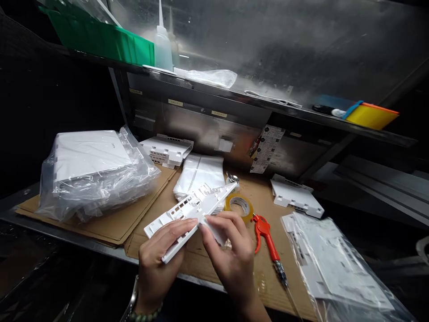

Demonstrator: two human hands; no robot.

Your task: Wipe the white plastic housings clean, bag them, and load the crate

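Observation:
In the head view a white slotted plastic part (187, 212) is held over the cardboard, tilted up to the right. My left hand (162, 252) grips its lower left end, fingers wrapped round the edge. My right hand (231, 246) pinches a small white piece (216, 230) against the part's near side; its exact shape is partly hidden by my fingers. Just behind my right hand lies a roll of yellow tape (238, 206). A red air gun (268, 237) rests to the right of that hand. White bags (201, 172) lie behind the part.
Bagged white panels (90, 161) sit at left, on cardboard (110, 230). More bagged parts (342, 264) lie at right. White housings stand back left (167, 150) and back right (296, 197). A shelf above holds a green bin (100, 42), a bottle (163, 49) and a yellow box (372, 116).

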